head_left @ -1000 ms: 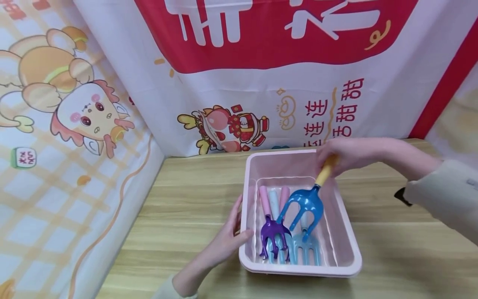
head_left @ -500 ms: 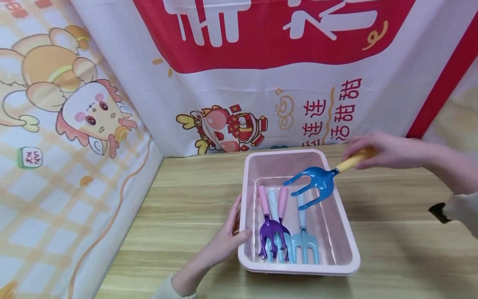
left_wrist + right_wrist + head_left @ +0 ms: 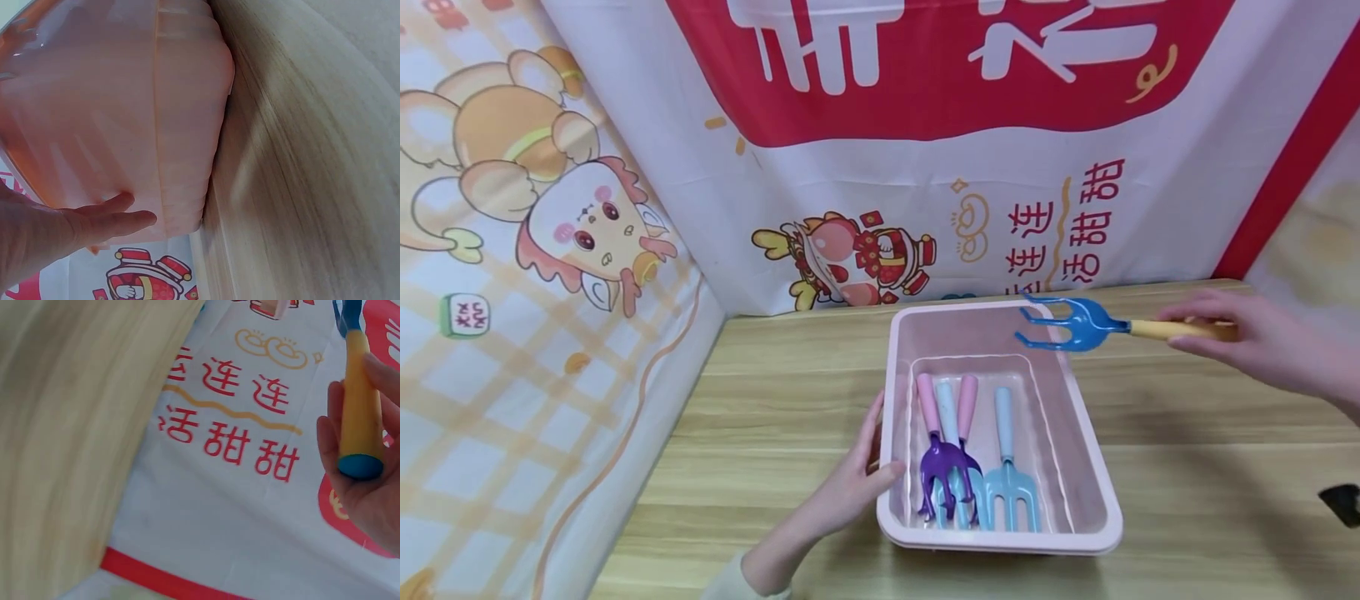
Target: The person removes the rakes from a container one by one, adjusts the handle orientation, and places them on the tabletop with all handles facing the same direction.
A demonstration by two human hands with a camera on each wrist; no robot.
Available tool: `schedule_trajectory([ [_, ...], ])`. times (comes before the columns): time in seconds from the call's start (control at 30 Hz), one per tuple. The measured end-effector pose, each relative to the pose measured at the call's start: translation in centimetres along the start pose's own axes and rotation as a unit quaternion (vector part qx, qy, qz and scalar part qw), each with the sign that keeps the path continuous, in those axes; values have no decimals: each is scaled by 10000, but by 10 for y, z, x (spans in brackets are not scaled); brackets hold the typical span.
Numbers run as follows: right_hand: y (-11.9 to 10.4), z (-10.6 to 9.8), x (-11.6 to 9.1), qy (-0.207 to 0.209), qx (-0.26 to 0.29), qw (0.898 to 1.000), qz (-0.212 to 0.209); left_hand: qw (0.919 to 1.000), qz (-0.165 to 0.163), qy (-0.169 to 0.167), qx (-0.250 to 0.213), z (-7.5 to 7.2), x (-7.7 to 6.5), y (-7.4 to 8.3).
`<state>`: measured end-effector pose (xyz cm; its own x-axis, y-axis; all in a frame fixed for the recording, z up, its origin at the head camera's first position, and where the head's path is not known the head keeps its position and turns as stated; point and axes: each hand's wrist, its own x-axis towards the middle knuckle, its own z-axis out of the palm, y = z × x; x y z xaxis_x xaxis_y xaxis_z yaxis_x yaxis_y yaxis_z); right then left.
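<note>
My right hand [image 3: 1240, 329] grips the yellow handle of a blue hand fork [image 3: 1086, 325], held level with its tines over the far right rim of a pink plastic bin [image 3: 1093, 467]. In the right wrist view the yellow handle [image 3: 360, 406] lies between thumb and fingers, its blue end cap showing. My left hand [image 3: 857, 483] rests against the bin's left side, thumb at the rim; the left wrist view shows straight fingers [image 3: 119, 222] on the outer wall. Inside the bin lie purple forks with pink handles [image 3: 928, 404], overlapping a light blue one, and a separate light blue fork [image 3: 1006, 450].
The bin stands on a wood-grain table [image 3: 775, 433]. Behind it hangs a white cloth with red printing [image 3: 850, 175], and a checked cartoon cloth [image 3: 587, 350] covers the left side. A small black object [image 3: 1341, 504] shows at the right edge.
My right hand has lifted the blue hand fork out from over the bin's middle and moved right, turning its tines to point left. The left hand stays on the bin.
</note>
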<state>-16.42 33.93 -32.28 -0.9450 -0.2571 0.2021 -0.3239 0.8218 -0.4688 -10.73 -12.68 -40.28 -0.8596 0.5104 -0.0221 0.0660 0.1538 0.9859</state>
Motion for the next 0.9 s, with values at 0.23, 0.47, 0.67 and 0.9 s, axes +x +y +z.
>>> schedule_trajectory([
  [0.23, 20, 14, -28, 901, 327, 9954, -10, 9998, -118, 4, 142, 0, 1, 0],
  [0.47, 31, 33, -36, 1222, 266, 9912, 439, 9995, -173, 38, 270, 0, 1, -1],
  [0.67, 50, 59, -36, 1517, 281, 9865, 550, 9992, -176, 44, 366, 0, 1, -1],
  [0.9, 73, 87, -30, 1523, 463, 9858, 543, 9991, -150, 49, 386, 0, 1, -2],
])
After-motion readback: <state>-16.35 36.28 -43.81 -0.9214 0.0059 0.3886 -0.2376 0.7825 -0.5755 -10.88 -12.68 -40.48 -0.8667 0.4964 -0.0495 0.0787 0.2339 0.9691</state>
